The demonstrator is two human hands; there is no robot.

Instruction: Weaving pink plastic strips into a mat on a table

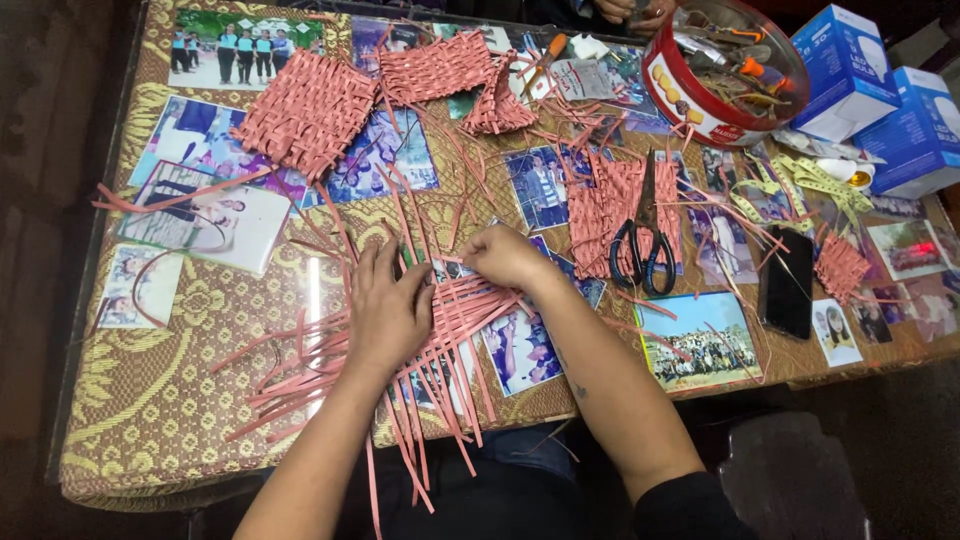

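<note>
A half-woven mat of pink paper strips (440, 330) lies in the lower middle of the frame, on the glass-topped table (150, 400). The left hand (388, 312) presses flat and open on it. The right hand (505, 257) pinches a strip at the mat's top edge. Black scissors (643, 245) lie to the right on another pink mat (605, 215). A finished pink square (305, 112) sits upper left.

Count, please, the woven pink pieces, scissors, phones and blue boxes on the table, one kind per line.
Woven pink pieces: 6, including the one under the hands
Scissors: 1
Phones: 1
Blue boxes: 2
Total: 10
</note>
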